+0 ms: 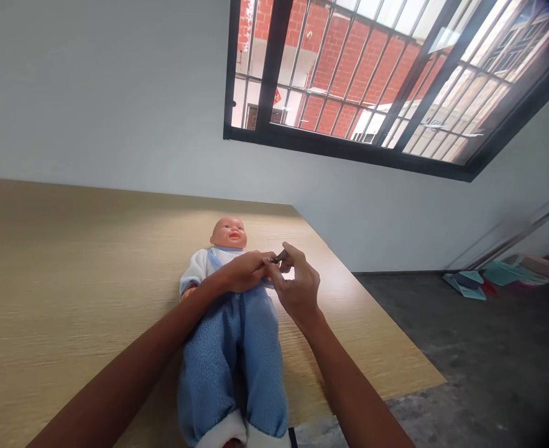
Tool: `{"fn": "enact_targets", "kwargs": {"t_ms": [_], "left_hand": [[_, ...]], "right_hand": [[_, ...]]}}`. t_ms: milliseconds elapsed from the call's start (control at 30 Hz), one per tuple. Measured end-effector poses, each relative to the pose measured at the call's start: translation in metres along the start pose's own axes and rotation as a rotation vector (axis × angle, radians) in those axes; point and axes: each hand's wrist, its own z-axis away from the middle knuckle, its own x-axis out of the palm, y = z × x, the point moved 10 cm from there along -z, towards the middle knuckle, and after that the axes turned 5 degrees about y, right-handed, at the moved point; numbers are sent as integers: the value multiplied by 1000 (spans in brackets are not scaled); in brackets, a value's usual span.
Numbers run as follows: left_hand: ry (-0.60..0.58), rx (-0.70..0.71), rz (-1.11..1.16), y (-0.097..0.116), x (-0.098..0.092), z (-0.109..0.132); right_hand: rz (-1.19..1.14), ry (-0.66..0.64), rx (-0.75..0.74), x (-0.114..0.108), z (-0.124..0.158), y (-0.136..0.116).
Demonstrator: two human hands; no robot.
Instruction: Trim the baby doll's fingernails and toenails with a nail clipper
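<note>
Right hand: one, thumb and fingers (297,283) pinching a small metal tool, fingertips close together.
Small metal tool: one (281,256), slim, resembling a nail clipper, its tip at the doll's far hand, beside the left fingertips.
Left hand: one (247,271), fingers drawn together around the doll's hand, which they mostly hide; forearm crosses the doll's body.
Doll: one (258,330), on its back on the table, head toward the wall, two blue trouser legs toward the person.
Table: one (92,261), wood-toned.
Window: one (349,146), barred, dark-framed, above.
Floor: plastic items (470,283) at right, too blurred to count.
</note>
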Motion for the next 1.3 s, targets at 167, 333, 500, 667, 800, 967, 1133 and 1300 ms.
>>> {"fn": "enact_targets", "kwargs": {"t_ms": [167,333,500,667,800,967,1133,1300], "left_hand": [[9,13,3,3,-1,0],[10,13,-1,3,-1,0],[-4,-12,14,2,0,1],[-34,-17,42,3,1,2],[-37,-5,30,2,1,2],[-35,17,21,-1,3,1],[-34,26,11,-3,3,1],[-29,42,-2,-2,4,1]], "right_hand": [[-32,-36,20,4,0,0],[-68,-30,82,4,-1,2],[-109,116,210,-10,-2,16],[-72,199,182,-18,3,17],[-11,150,6,-11,9,0],[60,141,-145,-9,10,-11],[98,168,-228,-10,10,-17],[109,162,-250,-9,10,-20]]}}
